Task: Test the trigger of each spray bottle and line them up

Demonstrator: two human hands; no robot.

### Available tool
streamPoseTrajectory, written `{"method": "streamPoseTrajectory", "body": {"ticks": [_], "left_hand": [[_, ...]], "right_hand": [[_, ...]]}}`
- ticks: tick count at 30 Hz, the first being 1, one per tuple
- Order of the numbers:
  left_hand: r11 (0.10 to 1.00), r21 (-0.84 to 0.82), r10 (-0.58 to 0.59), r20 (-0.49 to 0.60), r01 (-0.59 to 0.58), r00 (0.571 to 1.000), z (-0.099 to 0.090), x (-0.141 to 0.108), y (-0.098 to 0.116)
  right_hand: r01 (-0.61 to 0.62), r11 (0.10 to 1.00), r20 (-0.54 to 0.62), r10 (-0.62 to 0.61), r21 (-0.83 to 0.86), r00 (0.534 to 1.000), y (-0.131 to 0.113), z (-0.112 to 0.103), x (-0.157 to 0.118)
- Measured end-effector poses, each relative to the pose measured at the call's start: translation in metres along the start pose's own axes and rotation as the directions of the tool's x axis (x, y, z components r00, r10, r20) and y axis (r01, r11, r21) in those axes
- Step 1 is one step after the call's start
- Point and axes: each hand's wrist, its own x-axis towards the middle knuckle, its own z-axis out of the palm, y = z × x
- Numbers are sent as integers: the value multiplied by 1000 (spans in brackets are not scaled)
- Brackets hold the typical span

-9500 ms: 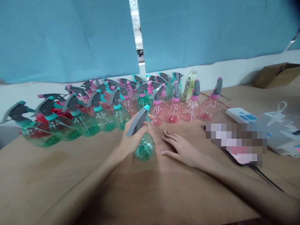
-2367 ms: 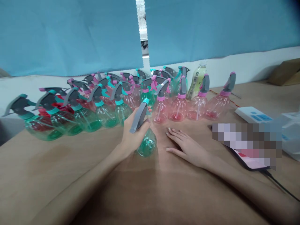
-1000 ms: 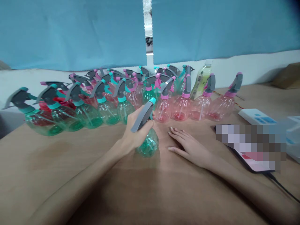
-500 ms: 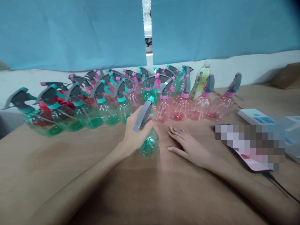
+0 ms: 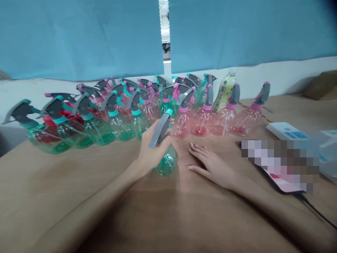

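My left hand is wrapped round the neck of a green spray bottle with a grey trigger head and a teal nozzle. The bottle stands at the middle of the table, its nozzle pointing away from me; the trigger side is mostly hidden by my fingers. To its right my right hand lies flat on the table, fingers stretched out and holding nothing. Just beyond the hands are a pink spray bottle and, on the left, another green spray bottle.
Several more green and pink spray bottles fill the back of the wooden table. A labelled drink bottle leans behind them. On the right lie a phone with a cable, a white box and a clear plastic container.
Almost nothing differs. The whole view has shifted very slightly; both hands and the green spray bottle keep their places.
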Motion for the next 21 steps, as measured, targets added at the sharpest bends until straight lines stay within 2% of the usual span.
{"method": "streamPoseTrajectory", "body": {"ticks": [21], "left_hand": [[999, 27, 16, 6, -16, 1000, -2, 1, 1]], "right_hand": [[-22, 1000, 24, 22, -12, 999, -3, -3, 0]]}}
